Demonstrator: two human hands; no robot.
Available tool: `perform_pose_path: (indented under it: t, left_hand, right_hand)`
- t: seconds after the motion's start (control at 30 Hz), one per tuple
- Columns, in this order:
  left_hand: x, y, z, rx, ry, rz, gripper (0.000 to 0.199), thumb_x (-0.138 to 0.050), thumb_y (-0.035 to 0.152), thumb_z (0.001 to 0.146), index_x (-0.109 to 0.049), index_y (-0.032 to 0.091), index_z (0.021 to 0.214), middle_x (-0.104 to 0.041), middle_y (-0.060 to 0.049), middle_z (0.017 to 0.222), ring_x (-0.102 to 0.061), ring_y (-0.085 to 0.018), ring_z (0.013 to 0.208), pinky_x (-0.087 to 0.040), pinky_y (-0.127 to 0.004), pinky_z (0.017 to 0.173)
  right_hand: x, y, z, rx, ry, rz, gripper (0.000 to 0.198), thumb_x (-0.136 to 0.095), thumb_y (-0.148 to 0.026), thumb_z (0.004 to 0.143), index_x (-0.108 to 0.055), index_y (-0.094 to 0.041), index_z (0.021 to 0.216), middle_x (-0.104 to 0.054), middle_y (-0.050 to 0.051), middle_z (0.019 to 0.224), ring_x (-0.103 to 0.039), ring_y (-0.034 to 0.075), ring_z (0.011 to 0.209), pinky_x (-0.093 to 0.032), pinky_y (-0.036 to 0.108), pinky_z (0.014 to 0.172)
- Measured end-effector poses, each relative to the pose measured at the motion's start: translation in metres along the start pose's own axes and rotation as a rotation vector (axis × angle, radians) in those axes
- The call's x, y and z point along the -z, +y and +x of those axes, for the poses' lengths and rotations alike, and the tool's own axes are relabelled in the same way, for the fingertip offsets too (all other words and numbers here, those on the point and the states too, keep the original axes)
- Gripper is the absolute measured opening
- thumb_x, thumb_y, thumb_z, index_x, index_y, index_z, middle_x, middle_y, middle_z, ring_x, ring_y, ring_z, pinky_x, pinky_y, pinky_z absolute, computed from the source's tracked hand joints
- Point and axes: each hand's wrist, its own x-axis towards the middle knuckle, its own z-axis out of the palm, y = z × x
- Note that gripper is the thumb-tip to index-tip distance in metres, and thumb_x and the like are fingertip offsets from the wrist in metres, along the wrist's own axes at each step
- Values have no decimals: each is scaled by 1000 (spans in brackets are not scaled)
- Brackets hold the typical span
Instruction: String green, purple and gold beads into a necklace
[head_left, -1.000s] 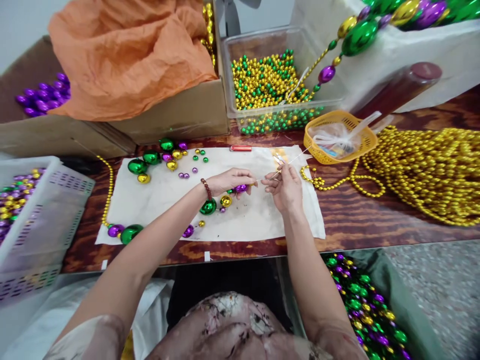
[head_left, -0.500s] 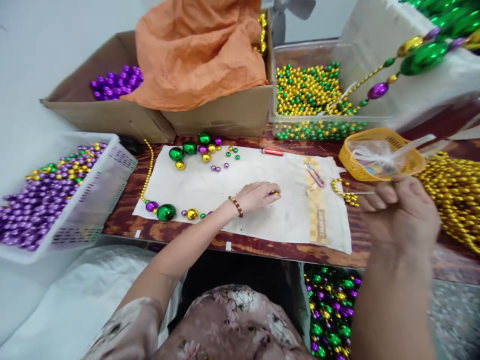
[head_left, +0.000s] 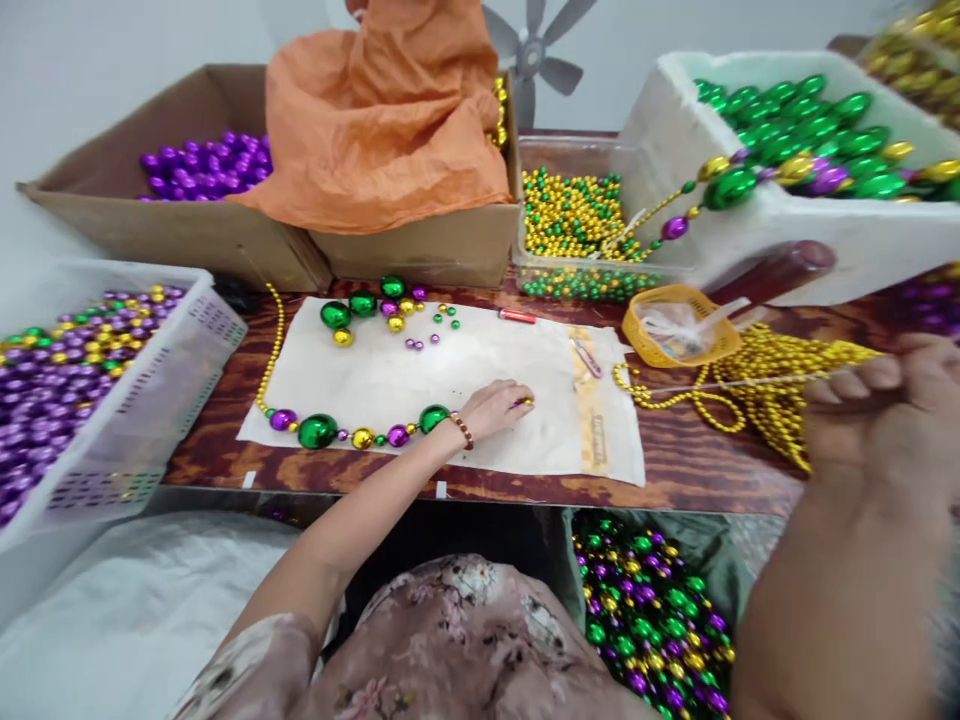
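My left hand [head_left: 491,410] is closed over the white cloth [head_left: 480,350], gripping beads [head_left: 525,402]; gold and a little purple show at the fingertips. Left of it, a string of green, purple and gold beads [head_left: 363,438] runs along the cloth's front edge and ends in small gold beads [head_left: 276,345]. At the far right, my right hand [head_left: 889,420] is closed on a thin white string [head_left: 750,384], pulled taut from a short row of small gold beads [head_left: 624,380] at the cloth's right edge. Loose beads [head_left: 363,303] lie on the cloth's far part.
A red pen-like item [head_left: 517,315] and small scissors [head_left: 587,360] lie on the cloth. Behind are cardboard boxes [head_left: 412,255], a clear bin [head_left: 592,262] and a foam box [head_left: 862,250]. A yellow basket [head_left: 637,340] and gold bead strands [head_left: 772,400] are at right, a white crate [head_left: 180,330] at left.
My right hand has moved farther right, drawing out a longer length of string. My left hand stays over the cloth with the beads. The view has shifted rightward.
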Motion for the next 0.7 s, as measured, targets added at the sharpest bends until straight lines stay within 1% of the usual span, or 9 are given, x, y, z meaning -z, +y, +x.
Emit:
perform_pose_path:
  t: [0.07,0.1,0.13,0.2,0.3,0.43,0.53,0.6,0.7]
  left_hand:
    - [0,-1,5,2,-28,-7,25,-53,28,96,-73,18,106,-70,-11,110,-61,-25,108,-45,-37,102]
    - [0,-2,8,6,-45,-10,23,-55,27,94,-74,18,103,-70,-11,109,-61,-25,108,-44,-38,103]
    - [-1,-3,11,11,-63,-13,22,-56,26,93,-75,17,101,-70,-11,107,-61,-25,108,-44,-38,103]
    - [-1,-4,18,13,-104,-19,22,-57,23,90,-77,17,96,-72,-10,100,-63,-24,104,-46,-36,99]
    - [-4,-4,27,14,-163,-23,22,-56,21,88,-77,17,90,-75,-8,93,-66,-22,95,-49,-31,90]
    - [-6,-4,33,57,-229,-19,20,-59,19,83,-78,18,88,-77,-6,93,-69,-21,85,-50,-27,77]
    - [-4,-3,37,77,-245,-15,23,-59,22,84,-78,19,95,-77,-8,100,-70,-22,91,-50,-28,79]
    - [-1,-3,39,77,-263,-12,24,-60,25,84,-78,20,99,-77,-8,104,-70,-23,95,-50,-28,81]
    - [3,-5,42,74,-302,-1,24,-61,25,83,-79,19,99,-78,-8,104,-70,-23,94,-51,-28,81]
  right_hand:
    - [-5,-5,8,149,-137,-98,43,-49,0,97,-68,-19,62,-45,-5,49,-41,4,38,-27,20,42]
    - [-7,-8,13,204,-173,-129,45,-46,1,97,-67,-18,62,-43,-6,47,-39,4,36,-26,21,42]
    - [-9,-10,19,237,-181,-136,46,-44,1,97,-65,-17,61,-42,-6,45,-37,4,34,-24,21,41]
    - [-12,-16,32,261,-205,-149,45,-42,3,96,-63,-18,61,-41,-7,41,-34,4,32,-22,21,40]
    - [-20,-25,47,274,-236,-184,45,-40,5,95,-60,-18,62,-42,-7,39,-34,5,31,-22,21,39]
    - [-34,-37,59,297,-193,-260,46,-36,6,95,-57,-17,61,-43,-8,36,-35,5,30,-22,23,42]
    - [-43,-45,68,291,-187,-353,40,-41,3,94,-59,-15,64,-48,-8,37,-39,3,31,-24,24,45]
    - [-47,-51,76,311,-196,-396,37,-42,2,92,-59,-14,64,-51,-6,38,-41,1,32,-22,26,45]
    - [-52,-59,90,358,-241,-403,33,-44,1,89,-61,-13,64,-54,-6,41,-45,-1,34,-20,29,46]
